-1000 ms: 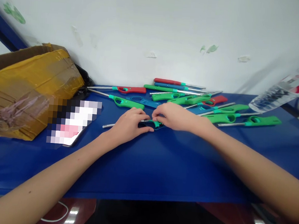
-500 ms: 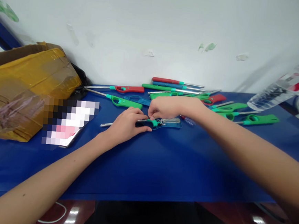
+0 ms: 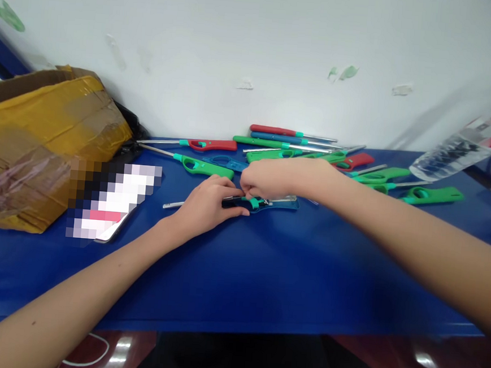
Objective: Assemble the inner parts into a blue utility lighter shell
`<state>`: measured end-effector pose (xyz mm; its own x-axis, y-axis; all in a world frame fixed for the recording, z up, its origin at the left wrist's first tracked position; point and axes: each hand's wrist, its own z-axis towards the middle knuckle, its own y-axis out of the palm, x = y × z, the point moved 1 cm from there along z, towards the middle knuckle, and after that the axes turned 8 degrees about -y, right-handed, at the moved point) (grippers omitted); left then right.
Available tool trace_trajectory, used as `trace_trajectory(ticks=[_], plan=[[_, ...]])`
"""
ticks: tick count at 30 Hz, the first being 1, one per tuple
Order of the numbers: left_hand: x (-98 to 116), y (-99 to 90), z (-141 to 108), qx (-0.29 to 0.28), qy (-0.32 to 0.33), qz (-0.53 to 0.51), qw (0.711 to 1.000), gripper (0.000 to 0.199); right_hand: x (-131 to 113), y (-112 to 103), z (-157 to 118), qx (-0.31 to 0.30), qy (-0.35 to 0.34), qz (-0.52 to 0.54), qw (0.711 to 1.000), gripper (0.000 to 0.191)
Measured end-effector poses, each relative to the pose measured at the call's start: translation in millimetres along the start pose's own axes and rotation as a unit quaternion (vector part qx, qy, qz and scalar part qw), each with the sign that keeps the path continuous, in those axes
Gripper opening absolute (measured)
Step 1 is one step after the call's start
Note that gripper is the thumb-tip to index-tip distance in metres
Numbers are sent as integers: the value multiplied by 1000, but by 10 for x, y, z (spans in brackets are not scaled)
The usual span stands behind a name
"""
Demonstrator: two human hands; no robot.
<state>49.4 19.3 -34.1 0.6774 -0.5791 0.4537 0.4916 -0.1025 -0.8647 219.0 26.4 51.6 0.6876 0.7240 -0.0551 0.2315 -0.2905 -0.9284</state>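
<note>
Mostly, the risk lies with the small parts bared in the uncovered blue lighter (image 3: 269, 205), which is at the middle of the blue table (image 3: 238, 274), in front of the other lighters (image 3: 435, 195); whether it rests flat there or is lifted slightly is hard to tell. Should the left hand (image 3: 208, 202) slacken, the body could roll or twist, and the teal trigger (image 3: 253, 203) might pop from its seat. Too hard a sideways push from the right hand (image 3: 271, 176) could likewise knock a piece loose, and something that tiny would be easily lost among the handles behind. The left hand pinches the lighter around its black middle, thumb along the near edge and fingers curled over the far side, with the metal tube (image 3: 172, 205) poking out beyond the palm. That forearm slants up from the lower left corner, well apart from the phone (image 3: 113, 210). The right hand comes in from the other side, wrist raised and bent, knuckles up, its fingertips bunched together and pointing down at the trigger; they hide their own contact, so I cannot tell whether they grip anything. Its forearm blocks part of the pile, and a careless sweep might jostle those handles.
</note>
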Motion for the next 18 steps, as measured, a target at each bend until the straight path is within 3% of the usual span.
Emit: trace_trajectory(ticks=[7, 14, 18], plan=[[2, 9, -7, 12, 2, -3, 1000, 32, 80, 117, 23, 32, -44, -28, 998, 26], [-8, 23, -6, 10, -5, 1, 1000, 32, 66, 261, -44, 101, -54, -48, 992, 21], [-9, 14, -13, 12, -10, 2, 1000, 31, 55, 383, -176, 195, -66, -52, 977, 19]])
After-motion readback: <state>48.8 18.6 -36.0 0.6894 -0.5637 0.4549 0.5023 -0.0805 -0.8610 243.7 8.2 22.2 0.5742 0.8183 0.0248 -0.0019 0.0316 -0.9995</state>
